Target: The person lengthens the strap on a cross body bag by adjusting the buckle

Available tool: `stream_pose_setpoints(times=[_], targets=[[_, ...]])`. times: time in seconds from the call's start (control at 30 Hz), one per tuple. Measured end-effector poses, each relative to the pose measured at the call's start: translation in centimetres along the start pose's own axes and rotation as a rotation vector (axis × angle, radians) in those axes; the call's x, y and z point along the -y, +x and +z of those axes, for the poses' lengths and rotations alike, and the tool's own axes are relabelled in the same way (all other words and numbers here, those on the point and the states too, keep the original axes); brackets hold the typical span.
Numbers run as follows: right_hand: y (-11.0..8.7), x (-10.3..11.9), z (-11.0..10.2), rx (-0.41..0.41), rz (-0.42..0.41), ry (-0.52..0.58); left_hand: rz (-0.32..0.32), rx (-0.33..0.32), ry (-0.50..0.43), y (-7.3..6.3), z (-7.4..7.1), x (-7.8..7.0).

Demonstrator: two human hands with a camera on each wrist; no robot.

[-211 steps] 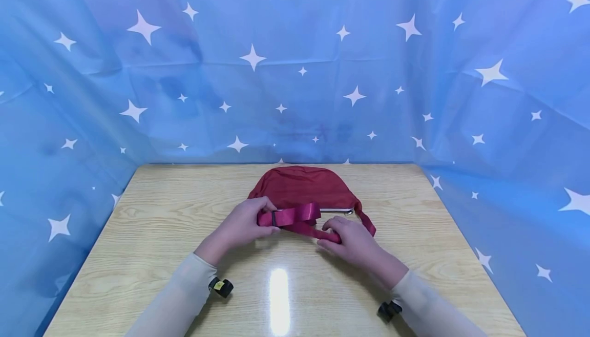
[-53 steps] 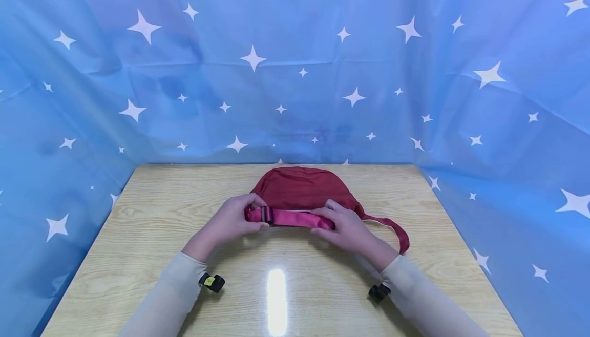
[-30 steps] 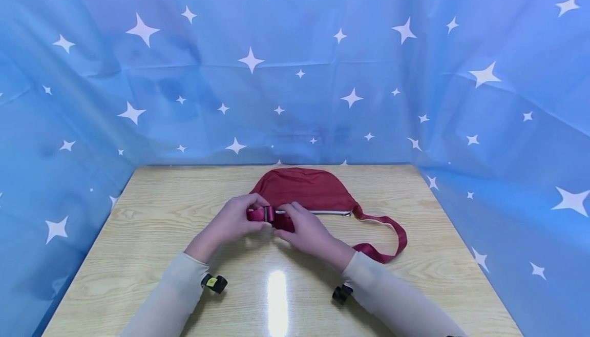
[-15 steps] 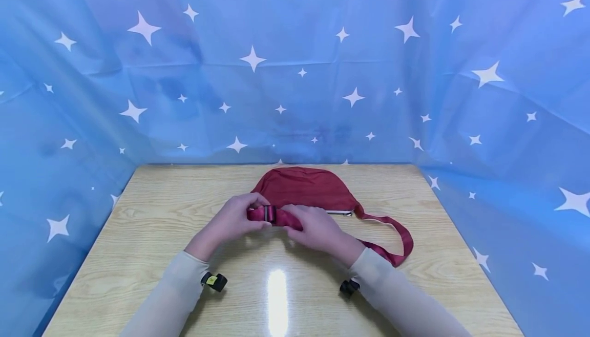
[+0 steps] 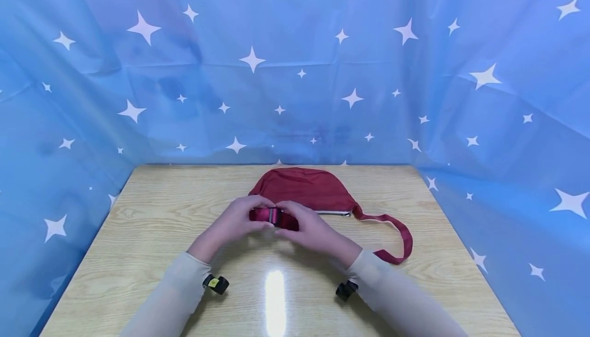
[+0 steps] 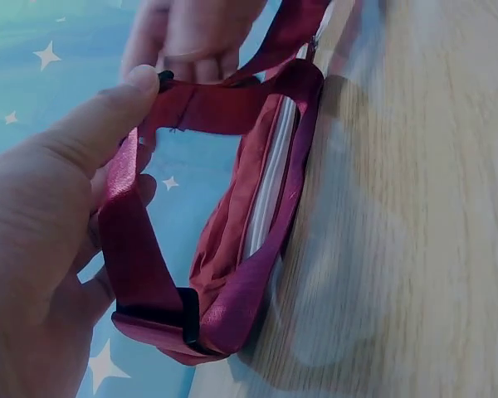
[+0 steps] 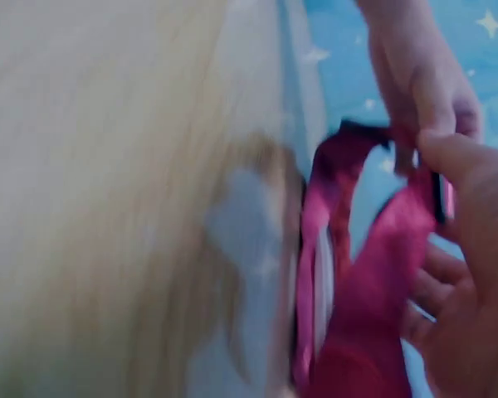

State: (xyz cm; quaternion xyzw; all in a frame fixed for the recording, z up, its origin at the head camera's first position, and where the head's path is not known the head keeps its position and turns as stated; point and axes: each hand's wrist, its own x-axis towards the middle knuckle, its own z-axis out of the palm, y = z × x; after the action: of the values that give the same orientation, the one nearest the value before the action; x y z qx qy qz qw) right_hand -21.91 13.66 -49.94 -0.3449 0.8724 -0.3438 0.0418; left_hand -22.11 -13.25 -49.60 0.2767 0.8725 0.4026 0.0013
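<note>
A dark red waist bag (image 5: 299, 186) lies on the table, its zipped edge facing me. In front of it, my left hand (image 5: 232, 223) pinches the bag's strap (image 5: 261, 214) beside a small black buckle (image 5: 274, 216). On the buckle's other side, my right hand (image 5: 315, 228) also holds the strap between thumb and fingers. The left wrist view shows the strap hanging in a loop, with a second black slider (image 6: 191, 315) low on it. Blurred in the right wrist view, the strap (image 7: 382, 274) runs from between both hands.
A loose length of strap (image 5: 405, 239) curves over the wooden table (image 5: 152, 209) to the right, partly behind the right sleeve (image 5: 392, 291). Blue cloth with white stars (image 5: 295, 96) stands around the table's back and sides.
The right hand has moved left along the strap to the buckle since 1.8 s ago. The loose strap has swung out to the right of the bag since 7 s ago. The left hand stays nearly in place.
</note>
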Motion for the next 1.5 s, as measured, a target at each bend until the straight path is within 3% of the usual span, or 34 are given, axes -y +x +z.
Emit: stream_pose_setpoints(times=[0.1,0.27,0.47,0.57,0.63,0.7,0.93,1.2,1.33,1.5], targets=[[0.2,0.4,0.5,-0.062,0.008,0.095,-0.022,0.032,-0.06,0.0,0.1,0.1],[0.0,0.6,0.4,-0.132,-0.048,0.09,-0.066,0.058,-0.123,-0.5,-0.2,1.0],[-0.3,0.2,-0.1,-0.154,-0.149,0.112,-0.01,0.043,-0.056,-0.7,-0.3,1.6],[-0.2,0.0,-0.1,-0.179,-0.219,0.124,0.014,0.037,-0.054,-0.6,-0.3,1.5],[0.2,-1.5,0.7,-0.202,-0.272,0.128,0.027,0.034,-0.061,-0.5,-0.3,1.3],[0.3,-1.5,0.7,-0.205,-0.284,0.125,0.033,0.038,-0.074,-0.3,-0.3,1.0],[0.2,0.0,0.3,-0.155,-0.167,0.049,0.036,0.054,-0.103,0.4,0.1,0.2],[0.1,0.0,0.3,-0.188,-0.165,0.004,-0.027,0.016,-0.019,-0.5,-0.5,1.2],[0.0,0.1,0.3,-0.192,-0.164,0.0,0.042,-0.013,0.013,-0.8,-0.6,2.1],[0.1,0.1,0.2,-0.185,-0.165,0.015,0.107,0.003,0.014,-0.5,-0.4,2.2]])
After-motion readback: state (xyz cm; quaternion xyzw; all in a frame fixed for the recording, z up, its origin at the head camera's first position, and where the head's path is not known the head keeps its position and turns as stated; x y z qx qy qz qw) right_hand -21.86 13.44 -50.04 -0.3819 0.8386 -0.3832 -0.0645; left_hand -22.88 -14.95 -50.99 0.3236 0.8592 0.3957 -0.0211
